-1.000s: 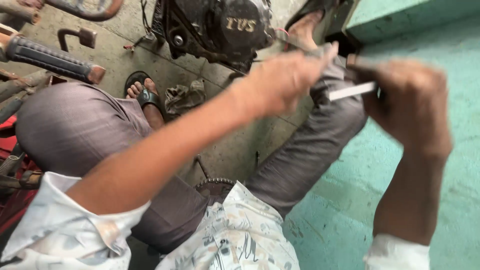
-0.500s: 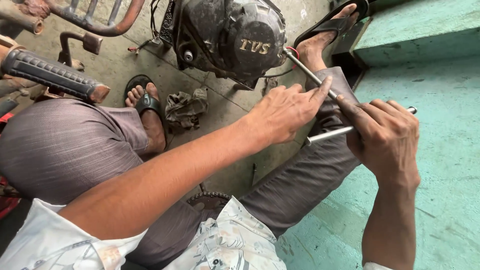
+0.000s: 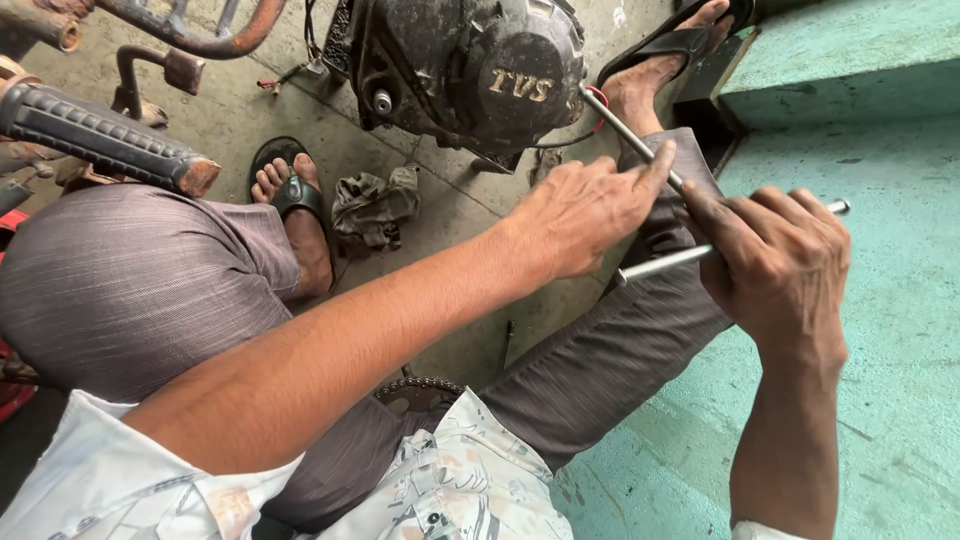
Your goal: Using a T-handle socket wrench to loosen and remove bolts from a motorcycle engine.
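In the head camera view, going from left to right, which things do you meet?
Ribbed black handlebar grip → sandalled foot → crumpled rag → dark engine casing → left hand → right hand closed on a thin metal rod.

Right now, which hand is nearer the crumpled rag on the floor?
Left. The left hand is just right of the rag, fingertips on a thin metal rod. The right hand is farther right, gripping a second rod over the green step.
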